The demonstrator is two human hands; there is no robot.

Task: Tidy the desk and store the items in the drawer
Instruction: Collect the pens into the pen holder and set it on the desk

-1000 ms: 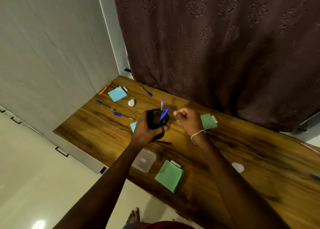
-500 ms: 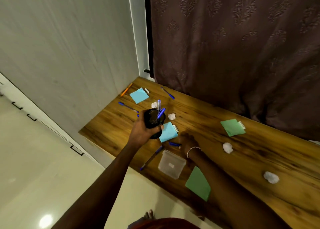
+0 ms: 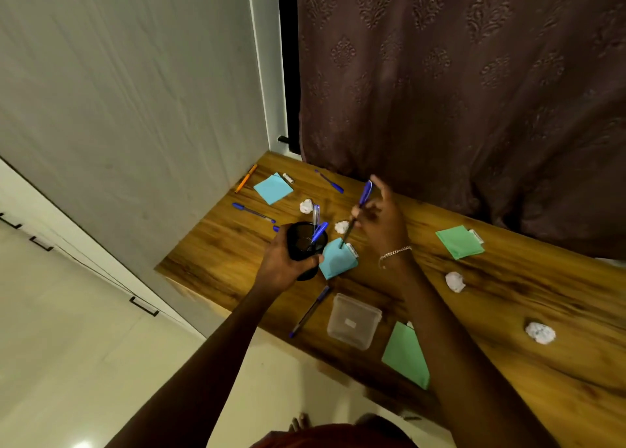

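Over the left end of the table [image 3: 508,312], the right hand [image 3: 379,220] pinches a blue pen [image 3: 362,200] between thumb and fingertips, about midway along its barrel. The pen stands steeply. Its blue cap points up and away toward the curtain, and its dark, slim tip slants down and to the left.

That tip is aimed at the black mesh pen cup [image 3: 305,244], which sits just to the left of the pen and a little nearer the person. The left hand [image 3: 281,268] grips the cup with its fingers wrapped round the wall, and the open mouth faces up. From where I stand the cup seems to be held clear of the wood, though I cannot be sure.

Two pens [image 3: 318,232] already lean against the side of the rim nearest the incoming tip. I judge the coming move to be a short swing left and down, into the free part of the mouth. The right hand carries the pen, so the left need only steady the cup. A light-blue sticky pad [image 3: 337,259] lies just beside the cup, beneath the pen's tip.
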